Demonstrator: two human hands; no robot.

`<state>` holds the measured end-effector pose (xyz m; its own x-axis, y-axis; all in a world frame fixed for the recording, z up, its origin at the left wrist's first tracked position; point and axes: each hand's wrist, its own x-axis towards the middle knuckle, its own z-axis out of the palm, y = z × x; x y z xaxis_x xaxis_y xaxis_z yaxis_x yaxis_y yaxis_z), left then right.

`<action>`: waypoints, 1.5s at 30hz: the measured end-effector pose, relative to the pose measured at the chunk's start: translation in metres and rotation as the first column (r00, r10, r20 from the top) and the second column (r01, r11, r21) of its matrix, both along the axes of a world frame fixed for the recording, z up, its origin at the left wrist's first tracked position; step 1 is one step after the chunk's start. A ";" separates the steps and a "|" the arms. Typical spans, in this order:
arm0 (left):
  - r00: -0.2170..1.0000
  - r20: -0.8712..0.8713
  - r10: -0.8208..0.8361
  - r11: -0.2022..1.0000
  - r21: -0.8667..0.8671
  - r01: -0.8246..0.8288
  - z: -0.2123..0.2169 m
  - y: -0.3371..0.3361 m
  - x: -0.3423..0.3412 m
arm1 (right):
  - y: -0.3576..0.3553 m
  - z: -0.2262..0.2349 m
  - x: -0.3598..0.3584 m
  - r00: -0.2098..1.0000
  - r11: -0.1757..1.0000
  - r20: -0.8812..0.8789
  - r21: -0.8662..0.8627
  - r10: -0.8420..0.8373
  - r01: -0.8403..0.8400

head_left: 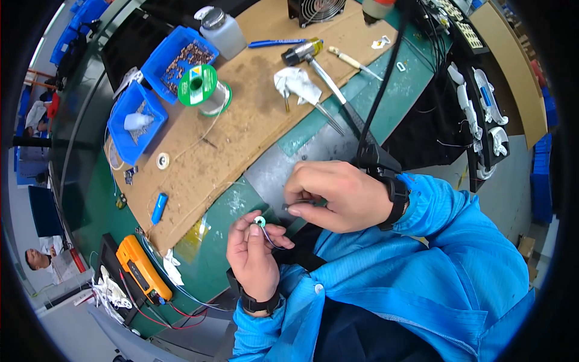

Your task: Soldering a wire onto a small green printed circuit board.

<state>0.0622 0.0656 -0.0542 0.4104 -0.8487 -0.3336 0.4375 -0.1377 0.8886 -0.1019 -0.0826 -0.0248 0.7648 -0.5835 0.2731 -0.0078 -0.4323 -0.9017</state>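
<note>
Between the thumb and fingers of my left hand (256, 259) is a small round part (260, 221), pale with a green middle. A thin wire (271, 242) trails from it past my fingers. My right hand (342, 196), a little to the right and apart from the left, is closed in a pinch. Something thin and dark shows at its fingers, too small to name. Both hands are above the near edge of the green bench mat (226, 211).
Brown cardboard (241, 133) carries a green solder spool (198, 85), blue bins (158, 69) of small parts, a bottle (222, 33), a hammer (325, 78) and tweezers (330, 118). An orange multimeter (142, 268) with leads lies at left. A black cable (386, 84) hangs near my right wrist.
</note>
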 end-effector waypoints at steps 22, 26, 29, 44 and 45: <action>0.996 -0.053 -0.073 0.995 -0.064 0.070 -0.005 0.016 0.006 | 0.055 -0.018 0.007 0.989 0.984 -0.014 0.097 -0.147 0.147; 0.997 -0.036 -0.062 0.998 -0.034 0.061 0.000 0.013 0.004 | 0.050 -0.028 0.015 0.986 0.988 0.069 0.044 -0.153 0.151; 0.994 0.032 -0.102 0.992 -0.065 0.104 -0.005 0.018 0.005 | 0.052 -0.031 0.016 0.988 0.988 0.071 0.081 -0.136 0.130; 0.982 0.092 -0.165 0.978 -0.115 0.175 -0.010 0.026 0.007 | 0.054 -0.037 0.017 0.981 0.983 0.106 0.108 -0.161 0.150; 0.983 0.089 -0.162 0.981 -0.098 0.170 -0.009 0.025 0.006 | 0.054 -0.037 0.016 0.981 0.982 0.106 0.111 -0.163 0.151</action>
